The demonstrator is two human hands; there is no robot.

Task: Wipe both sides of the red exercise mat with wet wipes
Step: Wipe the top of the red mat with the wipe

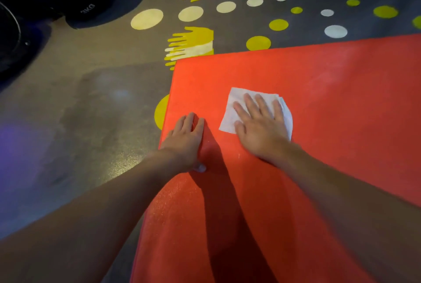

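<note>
The red exercise mat (319,100) lay flat on the floor (91,105), filling the view from two to six o'clock; the right hand (259,127) pressed a wet wipe (237,100) onto it, fingers straight and spread. The left hand (184,139), at eight o'clock of the wipe, rested by the mat's edge, fingers straight and together. The mat looked light and floppy, best lifted by that edge to flip.

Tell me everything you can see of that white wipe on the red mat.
The wipe is a thin white sheet, roughly square, and looks like soft tissue. It lies flat on the red mat, towards the mat's far left corner. A second layer or folded edge peeks out along its right side. The right hand presses down on it with straight, spread fingers and covers much of it. The left hand rests on the mat beside it and does not touch it.
</note>
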